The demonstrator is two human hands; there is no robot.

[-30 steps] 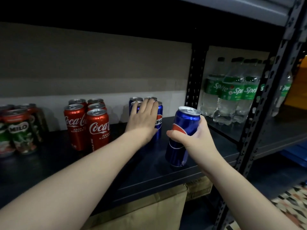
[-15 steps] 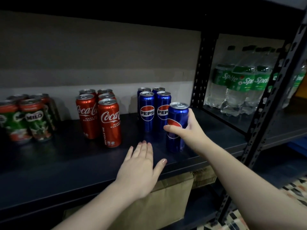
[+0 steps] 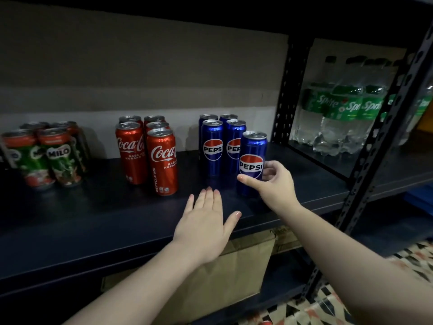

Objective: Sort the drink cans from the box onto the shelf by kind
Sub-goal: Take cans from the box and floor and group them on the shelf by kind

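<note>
On the dark shelf (image 3: 117, 219) stand three groups of cans: green Milo cans (image 3: 46, 156) at the left, red Coca-Cola cans (image 3: 150, 151) in the middle, and blue Pepsi cans (image 3: 213, 146) to their right. A further Pepsi can (image 3: 252, 158) stands upright in front and to the right of the Pepsi group, its logo facing me. My right hand (image 3: 271, 184) wraps its lower part with thumb in front and fingers behind. My left hand (image 3: 206, 219) lies flat, palm down, fingers spread, on the shelf near its front edge, holding nothing.
A cardboard box (image 3: 210, 275) sits under the shelf, below my left hand. Sprite bottles (image 3: 344, 109) fill the neighbouring bay at the right, behind a perforated black upright (image 3: 284, 90). A second upright (image 3: 379, 146) stands at the front right. Patterned floor shows bottom right.
My left hand came off the Pepsi group and dropped flat to the shelf front. My right hand set the Pepsi can down beside the group and turned its logo toward me.
</note>
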